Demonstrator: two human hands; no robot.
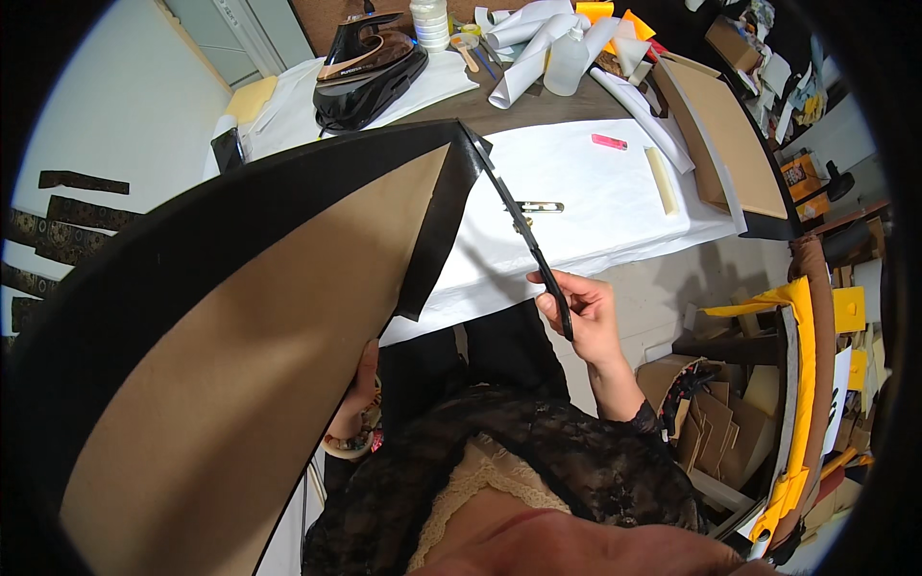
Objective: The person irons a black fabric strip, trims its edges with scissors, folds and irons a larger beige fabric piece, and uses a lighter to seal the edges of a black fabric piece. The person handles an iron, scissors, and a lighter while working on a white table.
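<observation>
My right hand [588, 312] is closed around the handles of black scissors [538, 257]. Their blades point up and away, and the tips meet the far corner of a black sheet material [437, 226] that edges a large tan board [259, 326]. Whether the blades are parted at the corner I cannot tell. My left hand [363, 379] grips the board's near right edge, its fingers partly hidden behind it. The board is tilted up and fills the left side, with the black material extending past its edges as a border.
A white-covered table [595, 182] bears a small metal cutter [540, 206], a pink object [609, 142] and a cream stick [663, 180]. Behind stand a black iron [370, 77], a clear bottle [567, 62] and paper rolls [528, 38]. A brown panel [725, 144] leans right; cardboard scraps [715, 432] fill a bin.
</observation>
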